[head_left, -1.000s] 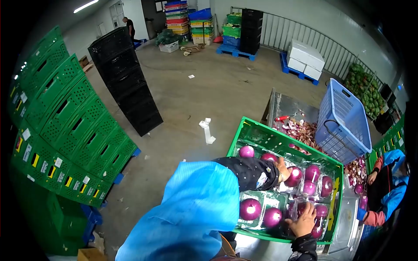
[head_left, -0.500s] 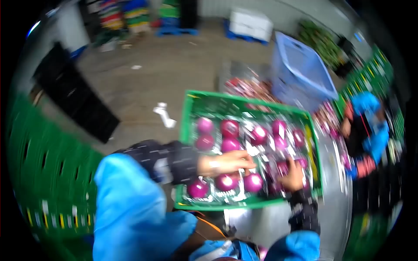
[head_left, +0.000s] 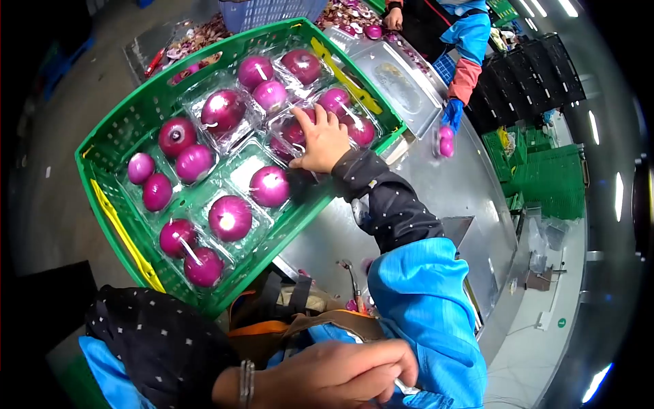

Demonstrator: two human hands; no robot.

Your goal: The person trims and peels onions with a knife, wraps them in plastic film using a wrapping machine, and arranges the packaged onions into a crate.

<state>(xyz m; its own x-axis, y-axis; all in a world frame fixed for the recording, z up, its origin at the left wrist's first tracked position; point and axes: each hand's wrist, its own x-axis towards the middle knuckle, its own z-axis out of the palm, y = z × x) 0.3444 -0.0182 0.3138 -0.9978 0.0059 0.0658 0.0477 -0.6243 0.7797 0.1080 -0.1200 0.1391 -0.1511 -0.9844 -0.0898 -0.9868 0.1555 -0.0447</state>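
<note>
My right hand point(head_left: 320, 142) rests, fingers spread, on a clear plastic box of red onions point(head_left: 285, 146) at the near right side of a green crate point(head_left: 276, 255). Several more clear packs of red onions point(head_left: 230, 218) lie inside the crate. Low in the view, in front of my body, is my left hand point(head_left: 334, 375) with its fingers curled together and a bracelet at the wrist. A small white bit point(head_left: 407, 387) shows by its fingertips; what the fingers hold is hidden.
Beyond the crate are onion skins point(head_left: 204, 31) and a blue basket point(head_left: 269, 13). A metal table point(head_left: 470, 184) bears a clear tray point(head_left: 395, 82) and a hooked tool point(head_left: 355, 290). A co-worker's blue-gloved hand point(head_left: 452, 114) is at small onions point(head_left: 446, 144). Black crates point(head_left: 524, 82) stand behind.
My left hand has left the onion packs, drawn back toward my body and closed. My right hand stays on the right-hand packs. The view has turned right and down.
</note>
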